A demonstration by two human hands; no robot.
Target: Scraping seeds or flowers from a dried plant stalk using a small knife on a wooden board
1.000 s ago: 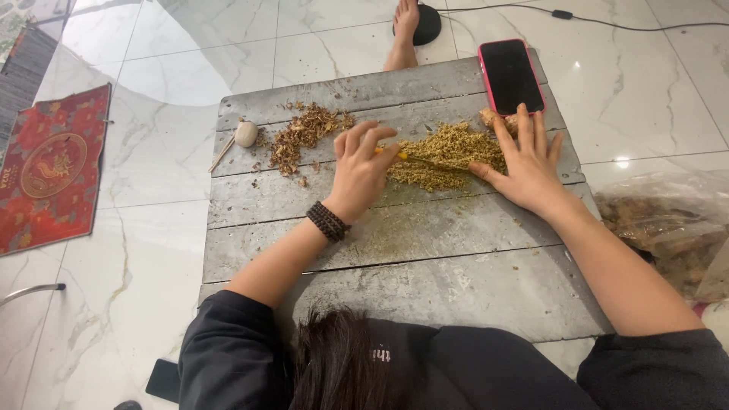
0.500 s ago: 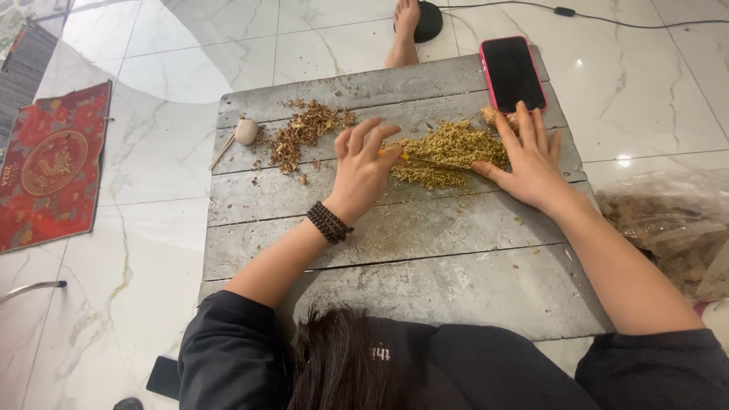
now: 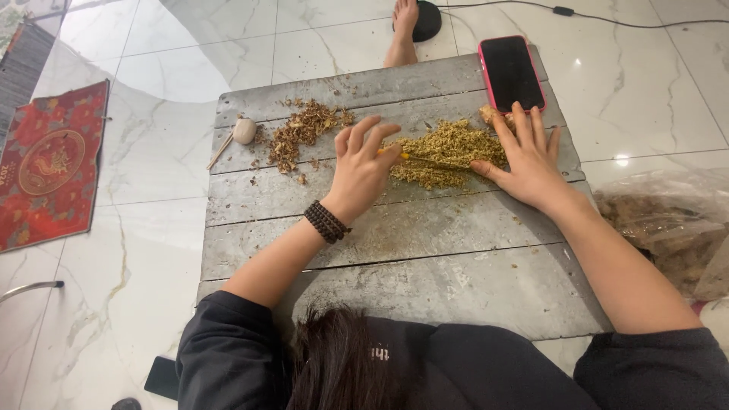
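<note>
While the person sits low over a grey plank board (image 3: 395, 250) on a white marble floor (image 3: 152, 68), both hands work at a yellow-green heap of dried plant bits (image 3: 448, 148) near the board's far edge. Left hand (image 3: 361, 171) lies w/ palm down just left of the heap, fingers bent and spread, thumb and forefinger pinched on a thin yellow-handled tool (image 3: 425, 159) whose dark tip runs rightward across the heap. A dark bead bracelet (image 3: 327, 222) sits on the left wrist. Right hand (image 3: 528, 163) rests flat, fingers splayed, on the heap's right end, thumb touching the tool's tip; it grips nothing. A small tan lump (image 3: 486, 114) shows just beyond the right fingertips; can't tell what it is.

Left of the heap, well apart from it, a second pile of brown scraps (image 3: 300, 133) is scattered over the board. Just left of that lies a pale round bulb on a thin stick (image 3: 241, 130). A phone in a pink case (image 3: 512, 72), screen dark, lies at the board's far right corner, near the right fingertips but not touching. Beyond the board a bare foot (image 3: 402, 30) rests beside a black round object (image 3: 427, 19), and a cable (image 3: 607, 17) runs along the floor. A red patterned mat (image 3: 49, 163) lies at left; a clear plastic bag of brown stuff (image 3: 668, 228) at right.
</note>
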